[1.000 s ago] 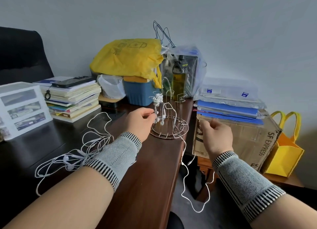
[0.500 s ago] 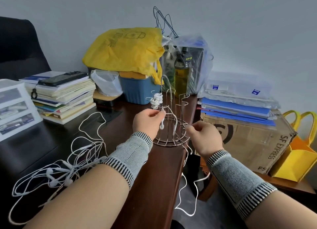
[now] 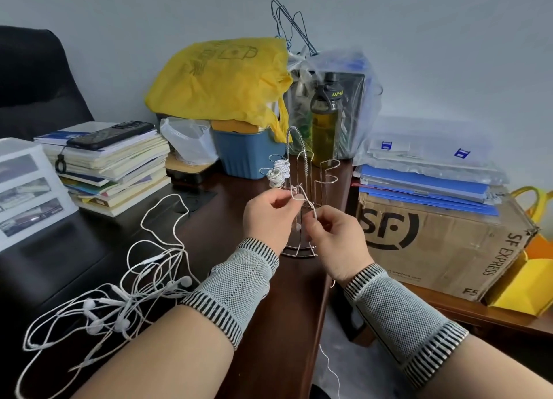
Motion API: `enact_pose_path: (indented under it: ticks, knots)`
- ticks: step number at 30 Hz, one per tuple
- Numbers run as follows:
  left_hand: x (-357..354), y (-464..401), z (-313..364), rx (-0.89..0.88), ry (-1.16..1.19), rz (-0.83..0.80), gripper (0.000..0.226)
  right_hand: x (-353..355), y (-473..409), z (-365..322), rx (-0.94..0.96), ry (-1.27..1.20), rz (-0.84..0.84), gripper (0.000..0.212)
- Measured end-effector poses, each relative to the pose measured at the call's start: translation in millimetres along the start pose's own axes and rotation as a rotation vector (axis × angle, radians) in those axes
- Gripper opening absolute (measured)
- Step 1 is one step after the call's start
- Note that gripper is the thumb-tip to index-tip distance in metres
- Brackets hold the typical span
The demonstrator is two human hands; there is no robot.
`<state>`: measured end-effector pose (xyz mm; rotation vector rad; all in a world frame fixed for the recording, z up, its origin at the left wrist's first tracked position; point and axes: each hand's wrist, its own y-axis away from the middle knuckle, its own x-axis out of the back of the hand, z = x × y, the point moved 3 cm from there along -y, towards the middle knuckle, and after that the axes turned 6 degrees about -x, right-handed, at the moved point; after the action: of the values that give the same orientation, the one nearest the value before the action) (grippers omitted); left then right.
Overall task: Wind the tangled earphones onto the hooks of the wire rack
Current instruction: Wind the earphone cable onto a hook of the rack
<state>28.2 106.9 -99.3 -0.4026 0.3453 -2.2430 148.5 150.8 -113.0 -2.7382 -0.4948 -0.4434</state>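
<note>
White cord slanting between hands, rack upright

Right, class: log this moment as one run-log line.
left hand: pinches earphone cable | right hand: pinches same cable | wire rack: one hook wound | tangled earphones: on desk

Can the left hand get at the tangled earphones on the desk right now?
Probably not yet: the left hand is pinching the cord at the wire rack. Once it lets go, the tangled earphones lie uncovered beside that forearm.
</note>
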Motion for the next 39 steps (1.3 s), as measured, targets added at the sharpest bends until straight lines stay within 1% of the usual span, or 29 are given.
enact_pose_path:
  ticks: [2, 5, 8, 10, 14, 21, 25, 30, 33, 36, 39]
  knots:
    - [-0.6, 1.7, 1.0, 0.019, 0.034, -0.004, 0.007, -1.4, 2.2, 4.4, -0.016, -0.033, -0.006, 0.019]
    - [-1.1, 5.3, 0.4, 0.080, 0.116, -0.014, 0.013, -3.5, 3.6, 9.6, -0.052, -0.080, -0.013, 0.014]
    - [-2.0, 10.2, -3.8, 0.168, 0.237, -0.079, 0.011, -5.0, 3.9, 12.3, -0.083, -0.118, -0.004, 0.007]
    - [-1.4, 15.2, -8.4, 0.213, 0.304, -0.120, 0.008, -7.5, 4.0, 12.7, -0.114, -0.177, 0.004, 0.008]
    - [-1.6, 23.4, -19.7, 0.266, 0.398, -0.158, 0.016, -13.0, 5.5, 14.4, -0.134, -0.228, 0.035, 0.014]
    - [1.8, 23.6, -24.9, 0.229, 0.383, -0.208, 0.019, -20.5, 13.1, 24.3, -0.130, -0.177, 0.114, 0.012]
    - [0.5, 23.5, -24.7, 0.158, 0.281, -0.231, 0.008, -23.6, 20.8, 26.1, -0.088, -0.082, 0.188, 0.017]
    - [-2.8, 26.5, -20.9, 0.126, 0.248, -0.259, 0.009, -22.6, 26.2, 32.2, -0.047, 0.025, 0.171, 0.019]
    - [-1.8, 26.1, -21.2, 0.129, 0.247, -0.234, 0.012, -22.7, 29.0, 35.3, -0.045, 0.029, 0.150, 0.020]
    - [-0.1, 25.5, -21.3, 0.089, 0.214, -0.222, 0.011, -23.0, 30.3, 35.7, -0.040, 0.006, 0.151, 0.017]
    - [0.2, 26.0, -18.3, 0.031, 0.173, -0.246, 0.011, -21.6, 33.9, 31.5, 0.023, -0.066, 0.185, 0.023]
